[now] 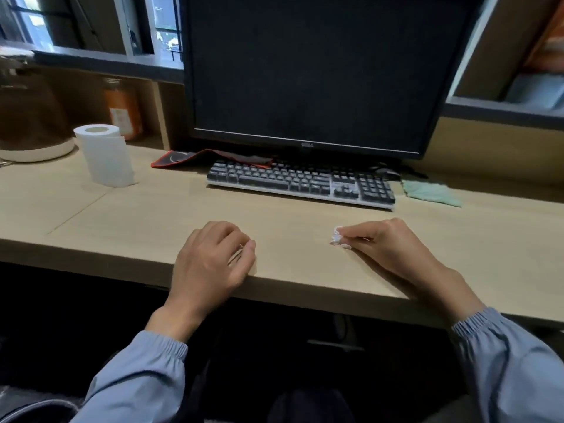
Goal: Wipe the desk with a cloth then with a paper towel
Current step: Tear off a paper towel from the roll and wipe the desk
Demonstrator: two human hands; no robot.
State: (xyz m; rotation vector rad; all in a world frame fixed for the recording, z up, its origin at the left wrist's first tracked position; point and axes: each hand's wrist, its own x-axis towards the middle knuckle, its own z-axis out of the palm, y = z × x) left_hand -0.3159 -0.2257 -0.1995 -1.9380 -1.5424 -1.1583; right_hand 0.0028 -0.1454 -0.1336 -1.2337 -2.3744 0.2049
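Head view: my right hand (387,245) pinches small crumpled white paper-towel wad (336,236), near-centre on pale wooden desk (146,215); likely light, soft, tearable, so grip the bunched top. My left hand (210,261) curled, contents unclear. Mint-green cloth (432,193) far right.

A single head-worn wide-angle view looked forward and down from close above the surface (152,215), facing the monitor (320,71).

We see a dark monitor (320,71) with a grey-keyed keyboard (300,184) just in front, a crumpled red-edged black mat (195,157) behind its left end, and a brown vessel (30,117) near an orange jar (123,112) far left
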